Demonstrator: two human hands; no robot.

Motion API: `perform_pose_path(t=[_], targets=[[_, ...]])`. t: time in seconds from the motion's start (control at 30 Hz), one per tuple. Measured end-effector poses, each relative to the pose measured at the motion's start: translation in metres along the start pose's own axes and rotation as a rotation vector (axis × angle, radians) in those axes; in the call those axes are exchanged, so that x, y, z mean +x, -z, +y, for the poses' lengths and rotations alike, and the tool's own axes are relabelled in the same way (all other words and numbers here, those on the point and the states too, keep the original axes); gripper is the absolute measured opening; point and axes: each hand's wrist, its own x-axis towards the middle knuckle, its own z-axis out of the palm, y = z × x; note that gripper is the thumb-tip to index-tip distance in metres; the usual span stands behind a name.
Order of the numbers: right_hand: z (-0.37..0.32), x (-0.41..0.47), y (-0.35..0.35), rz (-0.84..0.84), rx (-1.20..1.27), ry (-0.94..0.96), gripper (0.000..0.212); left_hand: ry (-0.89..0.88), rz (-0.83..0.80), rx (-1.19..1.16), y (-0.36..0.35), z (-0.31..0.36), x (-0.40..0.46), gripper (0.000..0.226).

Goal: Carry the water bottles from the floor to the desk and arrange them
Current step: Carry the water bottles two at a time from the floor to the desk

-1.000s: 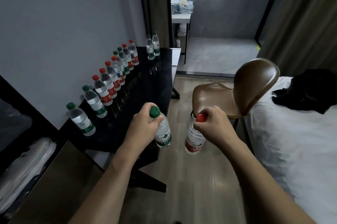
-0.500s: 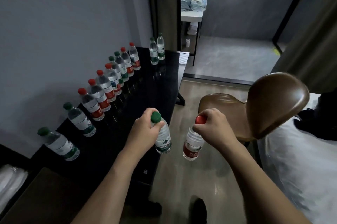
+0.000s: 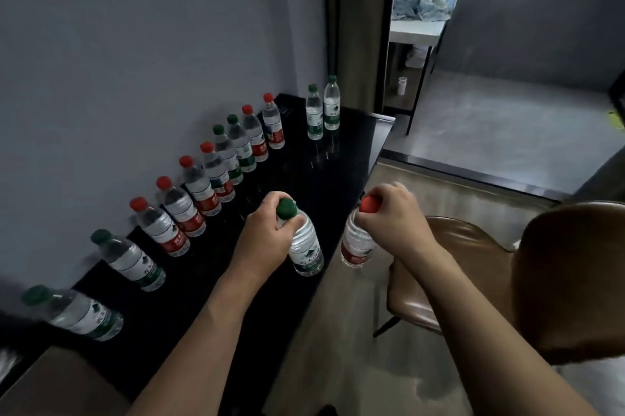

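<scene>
My left hand (image 3: 267,233) grips the neck of a green-capped water bottle (image 3: 306,248), which hangs over the near right part of the black desk (image 3: 324,179). Beside it, my right hand (image 3: 392,216) holds a red-capped water bottle (image 3: 356,248) by the neck, just past the desk's right edge and above the floor. Both bottles hang upright. A row of several bottles (image 3: 203,192) with red and green caps stands along the wall on the desk. Two green-capped bottles (image 3: 323,111) stand apart at the far end.
A brown leather chair (image 3: 558,273) stands close on the right, its seat beside the desk edge. The grey wall runs along the desk's left side. Wooden floor (image 3: 355,348) lies between desk and chair. A doorway ahead leads to a grey-floored room with a white table (image 3: 416,30).
I have stepped closer to the desk and the view has turned left. Both hands, still holding their bottles, are nearer the desk; the green-capped bottle is now over the desktop.
</scene>
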Motion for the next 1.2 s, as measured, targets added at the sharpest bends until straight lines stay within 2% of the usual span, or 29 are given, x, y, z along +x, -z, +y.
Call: perform_pose_path(t=[0.47,0.77,1.2], targets=[[-0.009,0.216,-0.094,-0.250,-0.115,0.049,0.018,0.148,0.078,-0.001,-0.022,-0.088,0.183,0.020],[-0.029,0.347,-0.154,-0.334,-0.164,0.108,0.021,0.175,0.117,0.026,-0.026,-0.139,0.294,0.024],[-0.033,0.430,-0.222,-0.403,-0.229,0.181,0.016,0.215,0.156,0.030,-0.034,-0.188,0.353,0.022]])
